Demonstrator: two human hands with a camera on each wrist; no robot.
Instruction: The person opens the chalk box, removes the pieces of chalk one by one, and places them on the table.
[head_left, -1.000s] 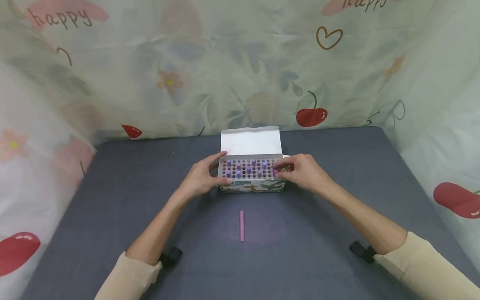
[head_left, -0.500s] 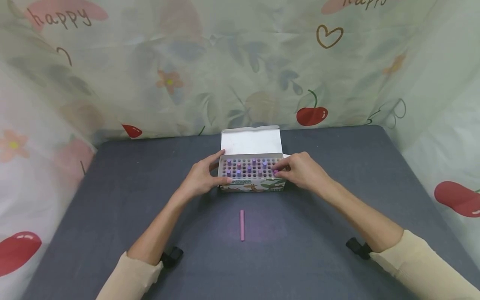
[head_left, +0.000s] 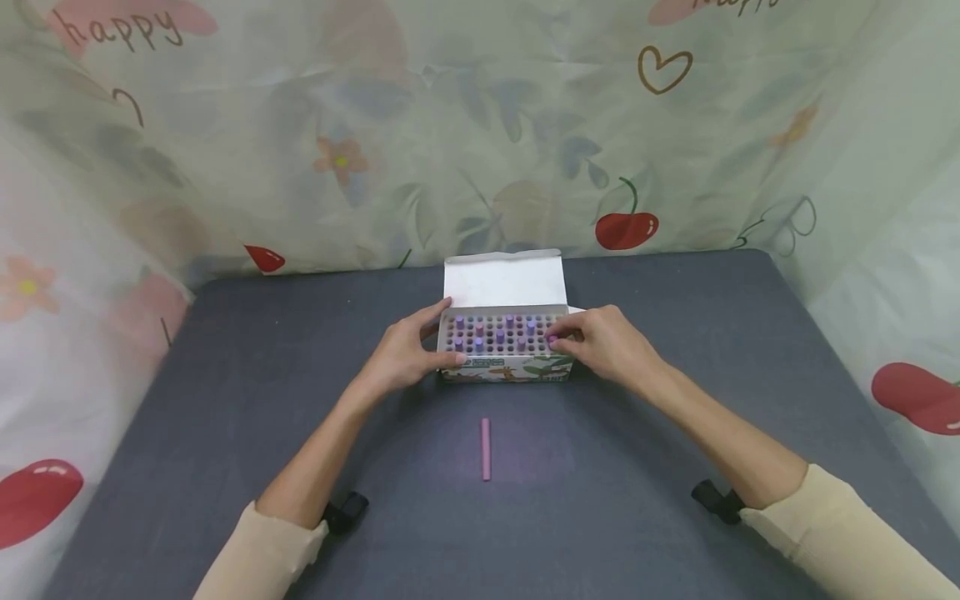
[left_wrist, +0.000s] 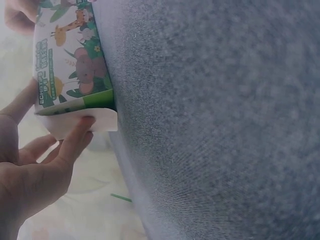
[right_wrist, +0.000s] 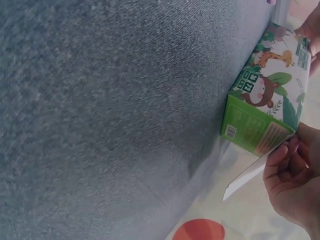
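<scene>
A cardboard box (head_left: pixel 506 369) printed with cartoon animals stands on the table, its white lid (head_left: pixel 506 282) raised at the back. Inside is a holed rack with several purple and pink chalk sticks (head_left: pixel 500 336) upright in it. My left hand (head_left: pixel 405 354) grips the box's left end, thumb at the front; the left wrist view shows a finger against a white side flap (left_wrist: pixel 82 123). At the right front corner of the rack, my right hand (head_left: pixel 611 342) pinches the top of a magenta chalk stick (head_left: pixel 553 339). That stick's lower part is hidden.
A single pink chalk stick (head_left: pixel 486 450) lies on the dark grey table (head_left: pixel 300 400) in front of the box. Behind the table hangs a printed curtain (head_left: pixel 480 150). Another white flap (right_wrist: pixel 245 177) sticks out at the box's right end, beside the right hand.
Both hands keep their places at the box. The magenta chalk stick stays between the right fingertips, which have barely moved; the view shifts slightly.
</scene>
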